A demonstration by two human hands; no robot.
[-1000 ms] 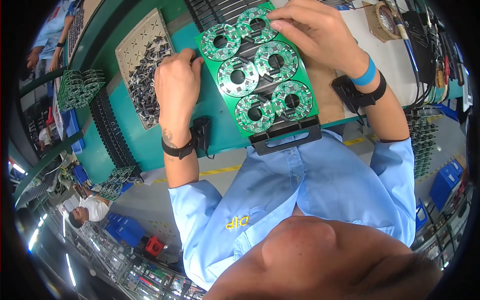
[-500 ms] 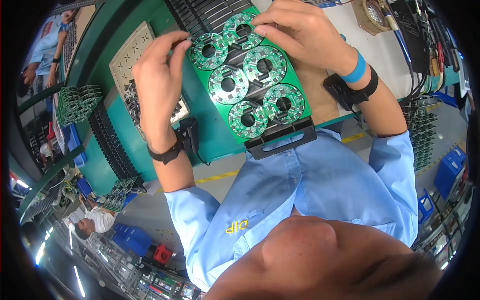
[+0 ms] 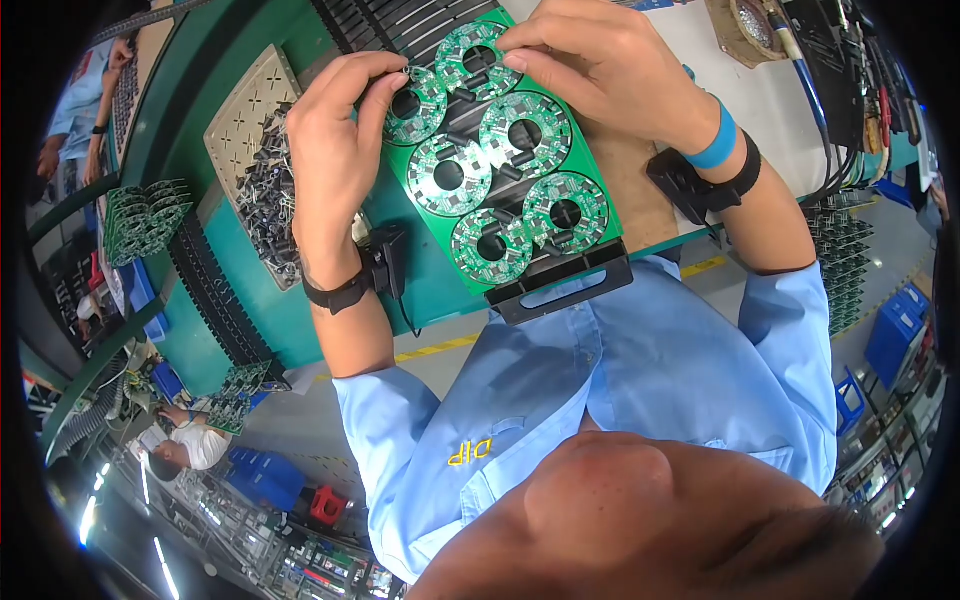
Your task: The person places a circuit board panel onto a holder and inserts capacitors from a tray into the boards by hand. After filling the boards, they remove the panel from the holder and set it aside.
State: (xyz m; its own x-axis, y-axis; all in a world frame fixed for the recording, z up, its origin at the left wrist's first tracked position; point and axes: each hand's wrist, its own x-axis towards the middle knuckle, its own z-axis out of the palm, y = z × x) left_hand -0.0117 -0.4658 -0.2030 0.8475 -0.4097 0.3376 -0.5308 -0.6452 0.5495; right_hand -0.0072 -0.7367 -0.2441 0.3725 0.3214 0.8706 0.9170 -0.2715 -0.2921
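A green circuit board panel [image 3: 590, 165] with several round ring boards lies in a black carrier [image 3: 560, 288] in front of me. Small black cylindrical parts sit between and on the rings. My left hand [image 3: 335, 130] is over the upper-left ring board [image 3: 425, 115], thumb and forefinger pinched at its top edge; whatever is between the tips is too small to make out. At the upper-right ring board [image 3: 455, 50], the thumb and fingers of my right hand [image 3: 605, 60] come together at its right edge. What they hold, if anything, is hidden.
Left of the panel, a beige tray [image 3: 245, 125] holds a heap of black cylindrical parts with wire leads [image 3: 268, 200]. Black slatted conveyor [image 3: 400, 25] runs behind the panel. Stacked green boards [image 3: 150, 220] stand farther left; cables and tools [image 3: 840, 90] lie right. Other people are at left.
My left hand has moved right, its fingertips now over the upper-left ring board. The panel has shifted slightly left. My right hand stays almost in place.
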